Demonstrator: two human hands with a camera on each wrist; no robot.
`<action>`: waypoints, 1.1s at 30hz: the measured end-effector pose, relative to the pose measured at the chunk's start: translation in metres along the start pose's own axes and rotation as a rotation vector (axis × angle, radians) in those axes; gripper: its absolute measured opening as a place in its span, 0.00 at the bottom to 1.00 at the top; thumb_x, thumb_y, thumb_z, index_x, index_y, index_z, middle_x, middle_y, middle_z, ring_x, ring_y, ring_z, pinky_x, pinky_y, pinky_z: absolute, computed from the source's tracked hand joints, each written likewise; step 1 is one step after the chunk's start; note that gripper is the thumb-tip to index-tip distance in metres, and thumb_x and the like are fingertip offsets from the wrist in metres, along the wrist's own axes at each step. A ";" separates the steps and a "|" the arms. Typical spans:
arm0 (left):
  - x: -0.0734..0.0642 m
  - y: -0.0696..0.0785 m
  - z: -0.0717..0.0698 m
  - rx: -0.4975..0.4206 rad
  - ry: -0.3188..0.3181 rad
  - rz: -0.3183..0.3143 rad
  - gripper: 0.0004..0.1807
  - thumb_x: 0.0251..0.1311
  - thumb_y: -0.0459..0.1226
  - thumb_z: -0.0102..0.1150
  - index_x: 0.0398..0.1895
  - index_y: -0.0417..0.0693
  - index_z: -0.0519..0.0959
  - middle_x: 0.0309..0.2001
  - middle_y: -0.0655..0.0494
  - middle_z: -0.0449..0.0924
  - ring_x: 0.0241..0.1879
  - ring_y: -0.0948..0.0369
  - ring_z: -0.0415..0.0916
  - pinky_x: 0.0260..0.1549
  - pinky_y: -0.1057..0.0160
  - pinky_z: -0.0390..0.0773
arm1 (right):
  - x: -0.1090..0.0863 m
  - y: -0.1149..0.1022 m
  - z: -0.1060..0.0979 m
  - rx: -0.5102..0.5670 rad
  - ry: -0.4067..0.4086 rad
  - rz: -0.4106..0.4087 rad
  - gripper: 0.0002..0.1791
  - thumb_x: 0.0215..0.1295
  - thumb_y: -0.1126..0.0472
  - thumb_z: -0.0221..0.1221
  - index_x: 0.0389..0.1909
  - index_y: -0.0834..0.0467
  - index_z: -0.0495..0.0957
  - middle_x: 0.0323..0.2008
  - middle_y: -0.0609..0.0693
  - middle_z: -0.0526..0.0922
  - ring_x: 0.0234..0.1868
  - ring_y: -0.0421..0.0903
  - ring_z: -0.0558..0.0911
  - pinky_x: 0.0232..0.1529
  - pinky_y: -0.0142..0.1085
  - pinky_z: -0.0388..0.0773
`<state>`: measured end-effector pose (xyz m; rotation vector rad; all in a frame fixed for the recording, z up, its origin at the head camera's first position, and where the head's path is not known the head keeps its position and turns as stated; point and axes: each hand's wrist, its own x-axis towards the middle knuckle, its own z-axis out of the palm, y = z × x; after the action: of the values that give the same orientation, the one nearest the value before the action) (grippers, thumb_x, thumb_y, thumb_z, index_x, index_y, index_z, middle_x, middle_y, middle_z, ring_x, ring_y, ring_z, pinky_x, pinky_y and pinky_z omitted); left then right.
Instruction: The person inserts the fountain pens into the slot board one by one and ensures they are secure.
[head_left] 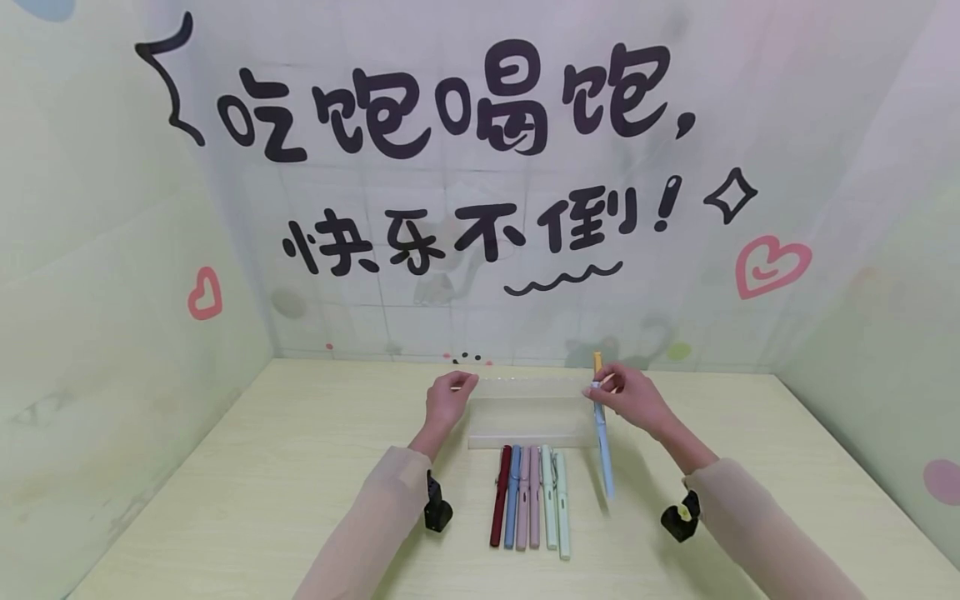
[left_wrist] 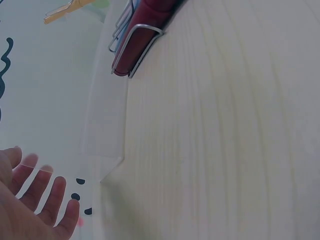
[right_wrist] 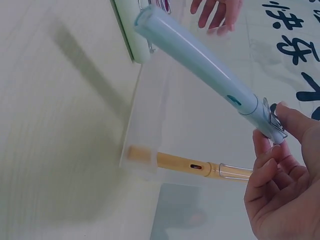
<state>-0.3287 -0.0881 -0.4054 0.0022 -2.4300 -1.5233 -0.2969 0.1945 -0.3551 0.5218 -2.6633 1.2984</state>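
A clear, frosted plastic case [head_left: 532, 438] stands open on the table with its raised panel at the back. My left hand [head_left: 447, 400] pinches the panel's upper left corner; in the left wrist view the fingers of that left hand [left_wrist: 42, 200] are spread, partly behind the clear plastic. My right hand [head_left: 630, 398] holds a light blue pen [head_left: 604, 454] by its clip end, tilted at the case's right side. Beyond it is an orange pen [right_wrist: 185, 164], one end behind the frosted wall; in the head view only its top shows.
In front of the case several pens lie side by side: a dark red pen [head_left: 501, 497], a blue pen [head_left: 513, 500], mauve pens [head_left: 534, 500] and pale green pens [head_left: 562, 508]. A printed backdrop [head_left: 480, 325] stands close behind the case, with side walls at left and right.
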 end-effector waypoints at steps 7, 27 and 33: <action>0.000 0.000 0.000 0.001 -0.002 -0.004 0.15 0.59 0.42 0.52 0.39 0.40 0.78 0.38 0.49 0.78 0.40 0.53 0.74 0.39 0.58 0.73 | 0.008 -0.007 -0.009 0.008 0.046 -0.007 0.16 0.54 0.55 0.61 0.35 0.63 0.70 0.25 0.51 0.77 0.25 0.46 0.73 0.22 0.37 0.72; 0.001 -0.003 0.000 0.014 0.003 -0.004 0.15 0.59 0.43 0.52 0.39 0.41 0.78 0.39 0.49 0.78 0.41 0.53 0.74 0.40 0.57 0.72 | 0.028 -0.018 -0.022 -0.040 0.196 -0.024 0.16 0.55 0.56 0.60 0.36 0.64 0.71 0.28 0.55 0.76 0.28 0.49 0.73 0.25 0.37 0.70; 0.000 -0.002 0.000 0.012 0.005 0.004 0.14 0.59 0.42 0.52 0.39 0.40 0.78 0.39 0.48 0.78 0.40 0.53 0.74 0.39 0.58 0.73 | 0.034 -0.016 -0.022 -0.029 0.230 -0.017 0.16 0.55 0.57 0.60 0.38 0.63 0.70 0.30 0.57 0.77 0.28 0.50 0.73 0.26 0.37 0.70</action>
<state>-0.3293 -0.0892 -0.4068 0.0034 -2.4337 -1.5059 -0.3232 0.1939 -0.3209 0.3658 -2.4795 1.2312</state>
